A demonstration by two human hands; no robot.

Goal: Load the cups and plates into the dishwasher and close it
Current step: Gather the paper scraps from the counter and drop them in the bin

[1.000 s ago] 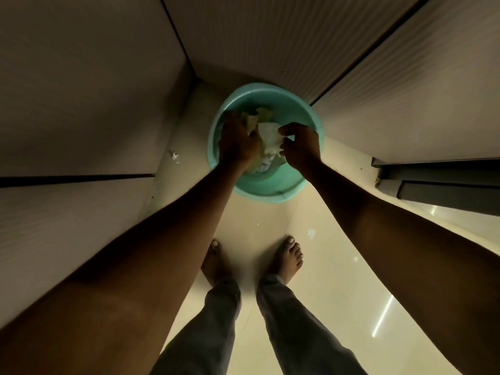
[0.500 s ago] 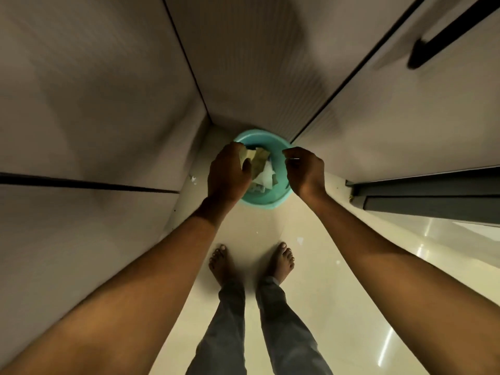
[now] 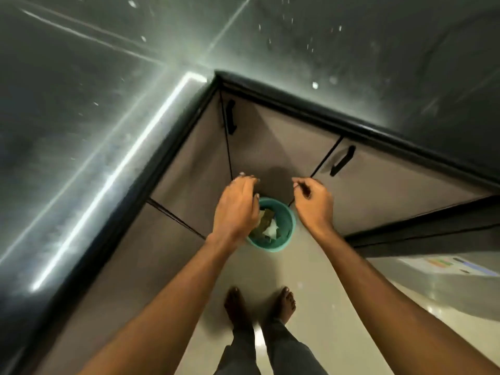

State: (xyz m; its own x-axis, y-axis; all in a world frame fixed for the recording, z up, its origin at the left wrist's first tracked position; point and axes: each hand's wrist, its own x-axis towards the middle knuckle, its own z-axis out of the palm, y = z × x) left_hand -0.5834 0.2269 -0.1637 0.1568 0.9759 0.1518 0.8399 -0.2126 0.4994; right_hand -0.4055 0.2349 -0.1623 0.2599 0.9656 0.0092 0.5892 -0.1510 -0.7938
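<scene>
No cup or plate is in view. A teal bin (image 3: 281, 246) stands on the floor in the corner of the cabinets, with green and white scraps (image 3: 266, 226) inside. My left hand (image 3: 235, 209) hovers over its left rim, fingers curved downward and apart, holding nothing. My right hand (image 3: 313, 204) is above the right rim, thumb and fingers pinched together with nothing visible in them. At the right, a grey panel with a coloured label (image 3: 446, 266) juts out below a dark opening; it may be the dishwasher door.
A dark glossy countertop (image 3: 108, 104) wraps around the corner at left and top. Below it are beige cabinet doors with black handles (image 3: 230, 117) (image 3: 342, 161). My bare feet (image 3: 284, 301) stand on the pale tiled floor (image 3: 338, 307).
My head has risen, so the bin looks smaller and the countertop has come into view. Both hands have lifted out of the bin and let go of the scraps.
</scene>
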